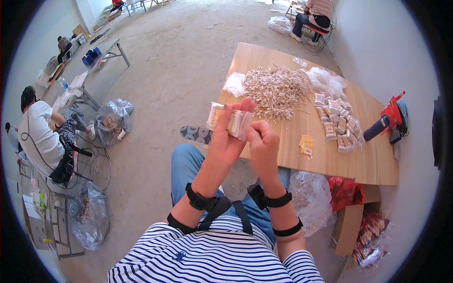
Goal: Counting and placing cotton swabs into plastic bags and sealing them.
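A small clear packet of cotton swabs (215, 114) with a yellow card inside lies across my left hand (222, 146), its fingers closed around it. At the packet's right end, my right hand (264, 141) pinches the clear plastic edge between thumb and bent fingers. Both hands are held up over the near left edge of the wooden table (368, 167). Beyond them spreads a big heap of loose cotton swabs (276, 92). Several filled packets (337, 118) are piled to its right. A few yellow cards (306, 145) lie nearer to me.
Clear plastic bags (325, 81) sit at the table's back right. A dark bottle (376, 128) and a red bag (394, 111) stand by the right wall. Under the table are a cardboard box (348, 231) and a swab-filled bag (309, 200). A person (45, 132) sits at left.
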A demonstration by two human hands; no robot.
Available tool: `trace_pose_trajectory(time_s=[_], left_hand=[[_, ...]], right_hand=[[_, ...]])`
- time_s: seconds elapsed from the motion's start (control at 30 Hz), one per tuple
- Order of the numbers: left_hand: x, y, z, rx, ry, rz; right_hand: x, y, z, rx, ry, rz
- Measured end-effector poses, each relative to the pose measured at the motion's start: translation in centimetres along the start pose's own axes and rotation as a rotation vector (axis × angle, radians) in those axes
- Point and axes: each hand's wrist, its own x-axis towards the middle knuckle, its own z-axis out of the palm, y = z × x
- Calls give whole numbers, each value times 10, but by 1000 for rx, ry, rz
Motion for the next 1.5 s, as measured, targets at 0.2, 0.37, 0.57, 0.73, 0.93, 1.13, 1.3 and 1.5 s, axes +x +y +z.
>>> trace_pose_trajectory(time_s=[0.2,0.37,0.57,0.73,0.93,1.13,1.3,1.5], left_hand=[[1,2,0,-59,15,-3],[-2,-4,-2,3,-50,49],[-4,-9,6,137,-16,114],[-6,-11,6,131,7,100],[-17,7,-15,151,18,-22],[-17,56,2,987,-99,266],[-20,57,18,1259,-248,47],[-25,57,5,1153,-238,117]], right_hand=[[5,3,-2,226,-26,104],[0,-10,15,172,5,38],[5,3,24,286,61,64],[4,-8,25,262,120,87],[11,-5,0,159,116,58],[14,-7,-30,-333,-132,-332],[12,-13,-26,-509,-327,-511],[5,-11,-19,-473,-305,-491]])
